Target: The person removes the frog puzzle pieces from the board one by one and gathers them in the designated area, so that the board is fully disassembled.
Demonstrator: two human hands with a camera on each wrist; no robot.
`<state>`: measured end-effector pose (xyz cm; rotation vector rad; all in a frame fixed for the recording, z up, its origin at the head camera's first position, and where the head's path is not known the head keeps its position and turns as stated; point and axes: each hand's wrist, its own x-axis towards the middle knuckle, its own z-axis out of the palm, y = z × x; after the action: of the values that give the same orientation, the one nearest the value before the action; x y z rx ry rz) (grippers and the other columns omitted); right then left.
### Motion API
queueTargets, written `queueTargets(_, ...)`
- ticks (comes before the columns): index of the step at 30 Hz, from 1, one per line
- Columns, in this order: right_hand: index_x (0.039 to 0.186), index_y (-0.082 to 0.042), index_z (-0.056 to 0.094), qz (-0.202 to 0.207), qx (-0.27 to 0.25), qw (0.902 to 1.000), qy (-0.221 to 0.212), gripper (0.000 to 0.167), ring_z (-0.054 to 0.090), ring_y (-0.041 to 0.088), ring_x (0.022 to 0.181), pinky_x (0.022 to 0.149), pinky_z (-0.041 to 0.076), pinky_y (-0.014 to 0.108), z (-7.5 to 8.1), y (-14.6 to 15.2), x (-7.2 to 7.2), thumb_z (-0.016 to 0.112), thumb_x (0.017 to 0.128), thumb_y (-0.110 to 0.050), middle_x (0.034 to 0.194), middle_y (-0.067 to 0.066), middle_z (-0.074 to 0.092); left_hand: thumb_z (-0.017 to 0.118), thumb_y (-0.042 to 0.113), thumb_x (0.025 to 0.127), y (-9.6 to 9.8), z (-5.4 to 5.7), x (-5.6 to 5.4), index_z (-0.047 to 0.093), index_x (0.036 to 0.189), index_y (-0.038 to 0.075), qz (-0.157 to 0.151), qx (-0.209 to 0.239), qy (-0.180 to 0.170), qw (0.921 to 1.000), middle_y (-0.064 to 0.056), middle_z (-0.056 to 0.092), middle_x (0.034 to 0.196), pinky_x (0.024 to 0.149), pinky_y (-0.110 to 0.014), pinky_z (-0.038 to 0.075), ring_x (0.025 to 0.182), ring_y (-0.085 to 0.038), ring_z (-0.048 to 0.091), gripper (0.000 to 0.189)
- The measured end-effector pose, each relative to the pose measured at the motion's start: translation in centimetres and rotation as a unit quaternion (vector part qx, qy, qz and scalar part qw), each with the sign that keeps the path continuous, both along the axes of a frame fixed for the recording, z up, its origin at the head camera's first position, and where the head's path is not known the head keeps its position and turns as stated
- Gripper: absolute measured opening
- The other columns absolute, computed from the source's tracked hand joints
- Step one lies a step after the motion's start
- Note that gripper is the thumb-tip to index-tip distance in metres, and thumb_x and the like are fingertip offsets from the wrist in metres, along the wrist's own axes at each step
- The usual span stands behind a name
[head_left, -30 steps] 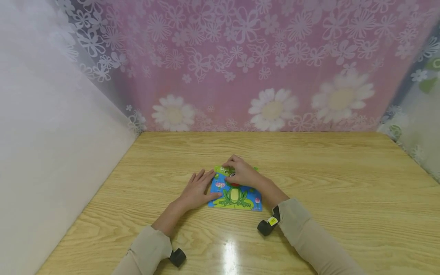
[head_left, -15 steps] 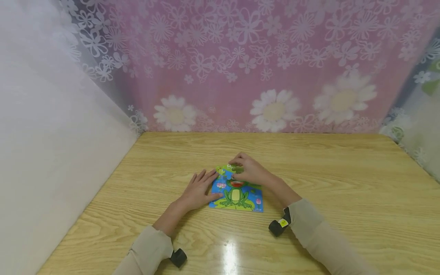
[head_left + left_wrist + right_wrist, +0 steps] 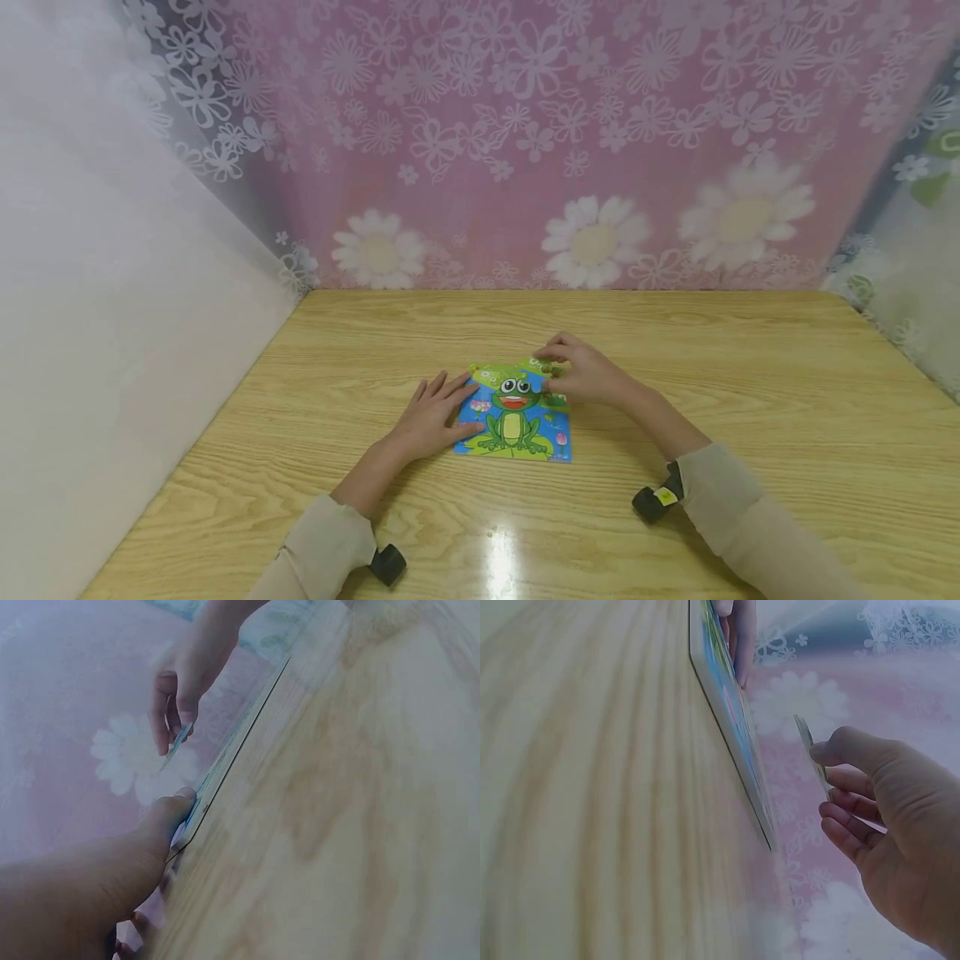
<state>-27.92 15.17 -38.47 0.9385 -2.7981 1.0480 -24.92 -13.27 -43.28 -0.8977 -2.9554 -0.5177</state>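
A frog jigsaw puzzle (image 3: pixel 513 429) lies flat on the table, with a green frog on a blue ground. My left hand (image 3: pixel 429 422) rests along its left side, fingers spread and thumb over the lower left part. In the left wrist view that thumb (image 3: pixel 178 804) lies on the puzzle's edge. My right hand (image 3: pixel 588 372) is over the upper right corner and pinches a thin puzzle piece (image 3: pixel 812 754) between thumb and fingers. In the right wrist view the piece is held tilted and apart from the board. Its printed face is mostly hidden by the fingers.
The wood-grain table (image 3: pixel 750 417) reaches back to a pink flowered curtain (image 3: pixel 465 125). A pale wall (image 3: pixel 135 292) borders the left side. Black wrist cameras (image 3: pixel 651 503) stick out from both sleeves.
My right hand has moved to the right with the puzzle piece, from over the frog's head to the upper right corner. The frog's eyes now show. My left hand stays in place.
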Motion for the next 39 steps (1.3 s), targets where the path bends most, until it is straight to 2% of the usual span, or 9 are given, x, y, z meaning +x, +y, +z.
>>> queueTargets(5,0.118,-0.005,0.062,-0.011,-0.008,0.9999,0.008,0.039,0.049,0.023,0.093,0.075,0.042,0.038,0.0,1.7,0.3,0.066,0.080,-0.009,0.108,0.006,0.049,0.047,0.060,0.087,0.0,0.1,0.1,0.034,0.144,0.021,-0.003,0.000,-0.002,1.0000,0.002,0.021,0.150,0.106,-0.051,0.003,0.137,-0.030,0.008,0.071)
queueTargets(12,0.117,-0.004,0.063,-0.025,-0.006,0.9995,0.018,0.039,0.048,0.021,0.093,0.076,0.042,0.038,-0.1,3.6,0.4,0.067,0.079,-0.008,0.106,0.005,0.049,0.045,0.064,0.086,-0.1,0.0,0.0,0.033,0.145,0.022,-0.002,-0.001,-0.002,1.0000,0.003,0.020,0.150,0.106,-0.050,0.003,0.137,-0.029,0.007,0.073)
queueTargets(20,0.114,-0.001,0.063,-0.023,-0.009,0.9991,0.033,0.037,0.050,0.026,0.095,0.077,0.043,0.042,-0.6,5.5,0.4,0.069,0.078,-0.003,0.104,0.008,0.049,0.046,0.062,0.086,0.0,0.2,0.1,0.033,0.144,0.020,-0.004,0.003,-0.006,1.0000,0.001,0.020,0.150,0.106,-0.051,0.003,0.137,-0.030,0.008,0.073)
queueTargets(29,0.121,-0.003,0.058,-0.033,-0.044,0.9980,-0.032,0.039,0.048,0.031,0.105,0.084,0.043,0.048,-2.0,7.4,0.2,0.068,0.084,-0.010,0.110,0.009,0.046,0.047,0.061,0.087,0.1,0.4,0.3,0.034,0.144,0.018,-0.007,0.001,-0.003,1.0000,-0.001,0.022,0.149,0.106,-0.053,0.005,0.136,-0.032,0.009,0.073)
queueTargets(35,0.121,-0.001,0.057,-0.021,-0.050,0.9981,-0.027,0.039,0.047,0.029,0.104,0.088,0.039,0.051,-3.4,8.1,-0.3,0.067,0.084,-0.010,0.111,0.009,0.048,0.048,0.059,0.087,0.1,0.2,0.2,0.035,0.144,0.018,-0.007,0.001,0.001,1.0000,-0.002,0.022,0.149,0.106,-0.053,0.004,0.136,-0.033,0.010,0.071)
queueTargets(39,0.120,-0.001,0.058,-0.016,-0.057,0.9981,-0.016,0.039,0.044,0.029,0.105,0.090,0.036,0.051,-3.7,8.4,-0.5,0.068,0.083,-0.009,0.111,0.009,0.049,0.046,0.061,0.087,0.1,0.1,0.1,0.034,0.144,0.019,-0.005,-0.001,0.004,1.0000,-0.001,0.021,0.150,0.106,-0.052,0.004,0.136,-0.032,0.009,0.072)
